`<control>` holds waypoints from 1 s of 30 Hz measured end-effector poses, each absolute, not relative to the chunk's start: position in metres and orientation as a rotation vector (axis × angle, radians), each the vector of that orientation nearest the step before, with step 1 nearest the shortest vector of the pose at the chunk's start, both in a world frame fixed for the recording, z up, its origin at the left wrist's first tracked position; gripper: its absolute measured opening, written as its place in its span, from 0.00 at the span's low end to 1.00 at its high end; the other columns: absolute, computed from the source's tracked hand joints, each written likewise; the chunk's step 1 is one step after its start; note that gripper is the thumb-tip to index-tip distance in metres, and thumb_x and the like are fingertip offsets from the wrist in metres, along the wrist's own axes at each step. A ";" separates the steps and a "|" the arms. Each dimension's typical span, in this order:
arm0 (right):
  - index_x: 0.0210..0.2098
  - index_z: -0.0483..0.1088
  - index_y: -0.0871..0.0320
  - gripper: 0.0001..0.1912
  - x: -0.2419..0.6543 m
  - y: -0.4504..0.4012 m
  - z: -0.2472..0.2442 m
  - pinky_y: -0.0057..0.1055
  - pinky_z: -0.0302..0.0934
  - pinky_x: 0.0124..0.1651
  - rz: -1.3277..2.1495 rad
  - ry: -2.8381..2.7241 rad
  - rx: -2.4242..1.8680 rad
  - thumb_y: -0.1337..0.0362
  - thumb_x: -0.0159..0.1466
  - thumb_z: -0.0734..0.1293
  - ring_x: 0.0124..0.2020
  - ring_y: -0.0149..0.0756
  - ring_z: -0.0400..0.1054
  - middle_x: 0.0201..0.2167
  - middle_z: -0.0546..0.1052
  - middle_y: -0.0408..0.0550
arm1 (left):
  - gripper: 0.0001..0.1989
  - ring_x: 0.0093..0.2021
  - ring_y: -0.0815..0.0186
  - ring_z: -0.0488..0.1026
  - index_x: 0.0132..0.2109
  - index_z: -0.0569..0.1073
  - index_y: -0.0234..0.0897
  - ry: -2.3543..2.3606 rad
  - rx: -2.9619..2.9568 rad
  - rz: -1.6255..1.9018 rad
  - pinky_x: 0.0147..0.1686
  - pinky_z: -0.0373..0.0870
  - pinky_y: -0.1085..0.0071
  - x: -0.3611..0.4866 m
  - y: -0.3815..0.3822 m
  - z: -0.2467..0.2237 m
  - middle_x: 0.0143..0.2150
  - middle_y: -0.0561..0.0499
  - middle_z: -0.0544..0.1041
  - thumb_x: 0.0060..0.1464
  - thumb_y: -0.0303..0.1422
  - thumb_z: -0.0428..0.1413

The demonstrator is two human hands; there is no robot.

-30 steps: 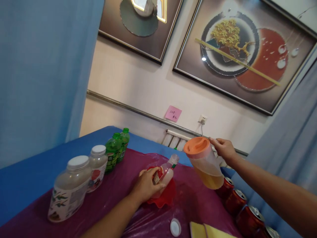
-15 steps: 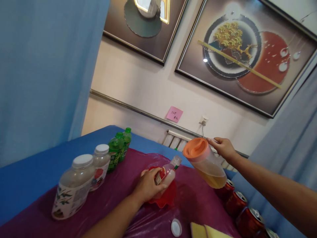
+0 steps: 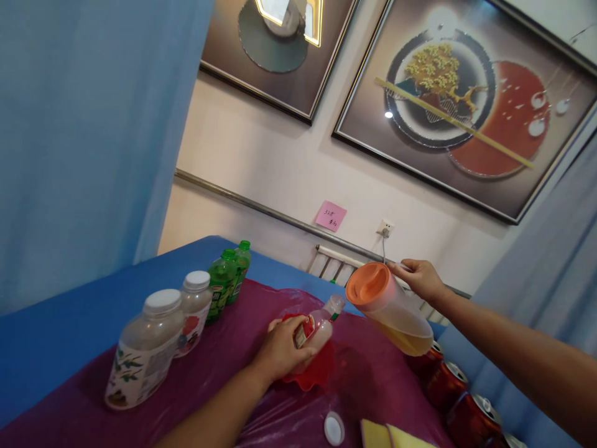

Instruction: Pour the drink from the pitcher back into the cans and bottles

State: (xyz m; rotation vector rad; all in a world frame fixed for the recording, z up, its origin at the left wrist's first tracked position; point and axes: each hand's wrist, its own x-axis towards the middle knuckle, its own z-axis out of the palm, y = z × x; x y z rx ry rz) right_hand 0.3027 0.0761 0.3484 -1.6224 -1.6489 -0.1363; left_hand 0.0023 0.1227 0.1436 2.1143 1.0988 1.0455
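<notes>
My left hand (image 3: 282,348) is wrapped around a clear bottle (image 3: 321,323) with a red-and-white label, tilted to the right over a red scalloped dish (image 3: 310,373). The bottle's neck has no cap on it. In my right hand (image 3: 422,280) is the handle of a translucent pitcher (image 3: 396,320) with an orange lid. The pitcher leans left, its lid close to the bottle's mouth but seemingly apart, and yellowish liquid lies low inside. No stream between them can be made out. A white cap (image 3: 334,429) rests on the purple sheet below.
Two white-capped jars (image 3: 144,354) and two green bottles (image 3: 221,280) stand at the left. Several red cans (image 3: 446,382) line the right side. Yellow sponges (image 3: 392,435) lie at the front on the purple sheet (image 3: 280,423). Blue curtains (image 3: 93,137) hang on both sides.
The pitcher has tipped a little further to the left, its base swinging slightly right. Both hands keep their holds. The whole view has shifted slightly.
</notes>
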 end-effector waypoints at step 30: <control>0.16 0.47 0.53 0.34 0.306 0.076 0.354 0.28 0.39 0.21 -0.196 -1.682 -1.647 0.33 0.54 0.65 0.20 0.26 0.42 0.17 0.46 0.36 | 0.29 0.52 0.52 0.75 0.52 0.75 0.47 1.093 2.139 1.073 0.60 0.60 0.56 0.002 0.124 0.140 0.53 0.52 0.81 0.39 0.38 0.67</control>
